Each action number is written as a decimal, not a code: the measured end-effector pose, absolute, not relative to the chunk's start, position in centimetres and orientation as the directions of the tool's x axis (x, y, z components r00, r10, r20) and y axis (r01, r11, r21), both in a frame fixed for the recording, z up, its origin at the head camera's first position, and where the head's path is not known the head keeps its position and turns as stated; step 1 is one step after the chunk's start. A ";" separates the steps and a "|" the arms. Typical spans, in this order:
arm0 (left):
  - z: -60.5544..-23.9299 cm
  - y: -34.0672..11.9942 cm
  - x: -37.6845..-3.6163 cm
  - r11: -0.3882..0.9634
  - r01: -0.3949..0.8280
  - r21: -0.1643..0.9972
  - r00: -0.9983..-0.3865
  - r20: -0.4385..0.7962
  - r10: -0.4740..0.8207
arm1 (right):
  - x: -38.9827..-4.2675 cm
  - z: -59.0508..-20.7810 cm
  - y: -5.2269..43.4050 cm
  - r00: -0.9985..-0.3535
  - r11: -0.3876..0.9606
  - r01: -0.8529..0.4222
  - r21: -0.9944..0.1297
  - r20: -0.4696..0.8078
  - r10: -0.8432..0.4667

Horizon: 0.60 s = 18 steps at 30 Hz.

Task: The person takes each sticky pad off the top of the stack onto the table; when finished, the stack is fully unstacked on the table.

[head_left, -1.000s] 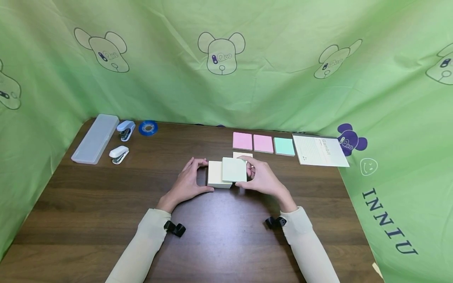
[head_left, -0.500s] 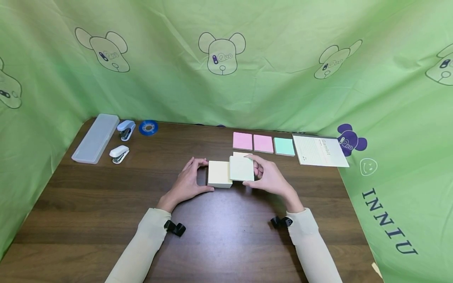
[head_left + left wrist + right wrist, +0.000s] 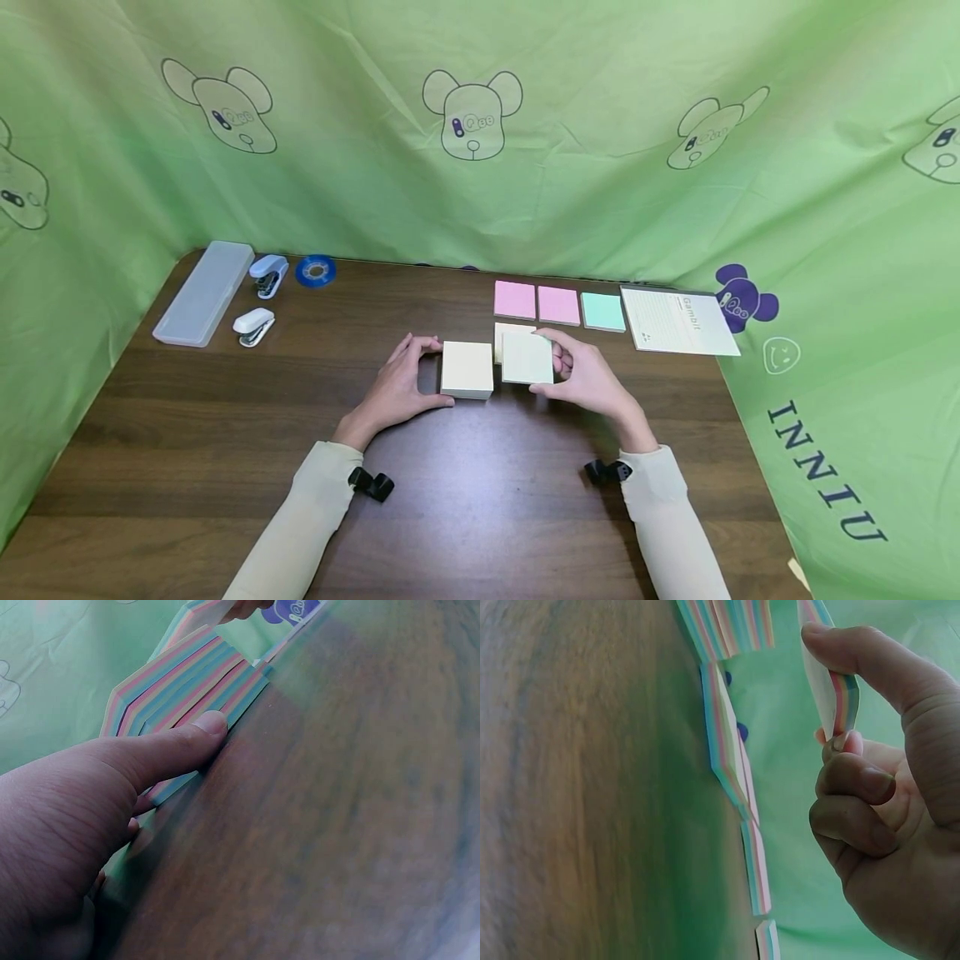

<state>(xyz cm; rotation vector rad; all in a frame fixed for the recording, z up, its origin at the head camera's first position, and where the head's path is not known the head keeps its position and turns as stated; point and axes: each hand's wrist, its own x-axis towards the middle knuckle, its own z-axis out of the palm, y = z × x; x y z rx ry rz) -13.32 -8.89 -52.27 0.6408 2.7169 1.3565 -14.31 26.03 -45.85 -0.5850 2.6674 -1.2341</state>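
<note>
Far left was a translucent case [image 3: 202,296], set at a slant near the left edge of the bench [image 3: 480,508]. Just right of it sat a light blue stapler [image 3: 267,275], with a white stapler [image 3: 253,325] nearer the person, then a blue tape roll [image 3: 303,272] close to the far edge. Well apart from those, the left hand [image 3: 397,382] had its fingers and thumb clamped on a thick pad stack [image 3: 467,368] standing on the bench. Just beside that lay a cream pad [image 3: 513,327], mostly hidden under the pale green pad [image 3: 527,358] from the head view. That one was up off the wood — the right hand [image 3: 588,375] had it pinched between thumb and fingers. Room-wise, plenty of wood stretched toward the person, but the far side was tighter: two pink pads [image 3: 514,299], a mint pad [image 3: 603,312] and a notepad [image 3: 678,320] lined up there — green curtain [image 3: 472,208] right behind. The notepad's corner looked to poke past the right edge.
</note>
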 end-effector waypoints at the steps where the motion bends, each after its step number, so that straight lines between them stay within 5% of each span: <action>1: -52.3 -8.9 -13.3 0.533 0.345 0.772 -0.914 0.147 0.378 | -14.3 -45.8 26.2 -0.914 0.587 -0.285 -0.758 0.030 -0.405; 18: -52.3 -8.8 -13.2 0.529 0.364 0.766 -0.909 0.168 0.381 | -15.3 -46.4 30.0 -0.946 0.594 -0.182 -0.783 -0.026 -0.324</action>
